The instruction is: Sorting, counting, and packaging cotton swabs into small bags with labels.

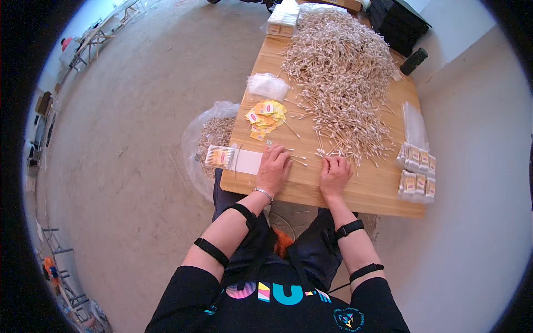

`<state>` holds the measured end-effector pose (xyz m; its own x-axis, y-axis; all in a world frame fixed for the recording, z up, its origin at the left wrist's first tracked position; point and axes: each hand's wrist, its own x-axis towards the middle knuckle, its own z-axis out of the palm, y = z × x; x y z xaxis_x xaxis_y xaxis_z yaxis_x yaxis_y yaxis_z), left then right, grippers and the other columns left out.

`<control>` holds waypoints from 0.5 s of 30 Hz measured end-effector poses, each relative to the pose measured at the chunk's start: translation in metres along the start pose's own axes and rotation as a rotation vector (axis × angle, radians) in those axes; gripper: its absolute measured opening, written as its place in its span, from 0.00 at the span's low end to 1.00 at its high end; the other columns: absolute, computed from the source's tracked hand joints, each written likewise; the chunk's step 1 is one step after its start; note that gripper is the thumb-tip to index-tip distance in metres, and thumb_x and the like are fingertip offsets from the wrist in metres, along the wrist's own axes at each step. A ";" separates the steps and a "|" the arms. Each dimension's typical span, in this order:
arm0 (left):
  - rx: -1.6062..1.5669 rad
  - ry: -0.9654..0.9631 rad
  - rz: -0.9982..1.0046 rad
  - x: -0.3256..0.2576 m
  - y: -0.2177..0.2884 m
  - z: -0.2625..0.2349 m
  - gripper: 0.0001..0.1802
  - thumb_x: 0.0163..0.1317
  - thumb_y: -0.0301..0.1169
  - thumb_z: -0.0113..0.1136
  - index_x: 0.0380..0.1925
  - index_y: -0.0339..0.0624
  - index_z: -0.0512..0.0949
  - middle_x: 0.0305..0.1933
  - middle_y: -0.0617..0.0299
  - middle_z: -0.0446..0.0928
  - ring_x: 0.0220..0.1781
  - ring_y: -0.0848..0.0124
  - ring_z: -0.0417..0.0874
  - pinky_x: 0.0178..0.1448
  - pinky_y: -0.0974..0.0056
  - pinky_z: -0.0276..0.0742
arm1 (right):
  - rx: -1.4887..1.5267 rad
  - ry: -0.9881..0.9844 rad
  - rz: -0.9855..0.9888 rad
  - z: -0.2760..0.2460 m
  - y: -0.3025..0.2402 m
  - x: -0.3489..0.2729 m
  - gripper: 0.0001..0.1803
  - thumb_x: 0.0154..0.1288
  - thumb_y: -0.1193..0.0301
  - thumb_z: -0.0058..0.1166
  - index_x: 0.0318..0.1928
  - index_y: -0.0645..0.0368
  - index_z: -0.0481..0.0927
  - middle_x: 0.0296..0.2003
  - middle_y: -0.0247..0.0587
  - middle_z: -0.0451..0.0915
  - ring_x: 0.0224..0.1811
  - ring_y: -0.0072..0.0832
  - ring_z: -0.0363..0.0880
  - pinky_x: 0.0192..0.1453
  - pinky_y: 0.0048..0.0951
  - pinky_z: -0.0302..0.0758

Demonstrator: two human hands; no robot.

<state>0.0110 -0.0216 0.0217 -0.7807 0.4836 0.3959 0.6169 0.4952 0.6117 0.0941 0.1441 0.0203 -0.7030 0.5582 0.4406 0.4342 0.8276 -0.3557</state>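
My left hand (273,169) rests on the table near its front edge, its fingers bent and close together. A few cotton swabs (298,161) stick out to the right from under those fingers. Beside that hand lies a flat white sheet (248,162), with a filled pack of cotton swabs (220,157) at the table's left edge. My right hand (335,175) is at the near end of a large heap of loose cotton swabs (344,61), with its fingertips closed on some of them. What lies under both palms is hidden.
Yellow printed cards (266,118) and clear bags (267,85) lie left of the heap. Finished packs (416,172) and an empty plastic sleeve (414,125) line the right edge. A bag of swabs (214,136) stands beside the table; a dark cylinder (414,61) sits by the wall.
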 end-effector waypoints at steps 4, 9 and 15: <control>0.104 0.098 -0.010 0.004 0.015 -0.004 0.08 0.54 0.30 0.61 0.33 0.41 0.76 0.52 0.55 0.72 0.61 0.56 0.67 0.68 0.51 0.55 | -0.076 0.016 -0.013 -0.003 0.001 0.001 0.05 0.55 0.64 0.58 0.32 0.46 0.80 0.35 0.28 0.72 0.45 0.32 0.67 0.49 0.39 0.61; -0.104 -0.022 0.030 0.003 0.006 -0.002 0.06 0.55 0.27 0.59 0.32 0.40 0.75 0.45 0.54 0.76 0.55 0.57 0.72 0.61 0.56 0.67 | -0.101 -0.054 -0.092 -0.003 -0.010 0.007 0.04 0.52 0.65 0.60 0.31 0.44 0.83 0.33 0.25 0.75 0.45 0.30 0.68 0.50 0.37 0.60; -0.153 -0.107 0.117 -0.001 0.002 -0.003 0.05 0.54 0.24 0.57 0.33 0.40 0.76 0.40 0.56 0.78 0.50 0.58 0.76 0.56 0.58 0.72 | -0.033 -0.090 -0.140 0.006 -0.027 0.016 0.05 0.51 0.66 0.60 0.31 0.45 0.83 0.32 0.26 0.76 0.43 0.30 0.69 0.50 0.37 0.60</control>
<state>0.0130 -0.0233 0.0244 -0.6842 0.6095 0.4004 0.6742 0.3193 0.6660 0.0673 0.1306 0.0319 -0.8047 0.4310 0.4082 0.3455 0.8992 -0.2685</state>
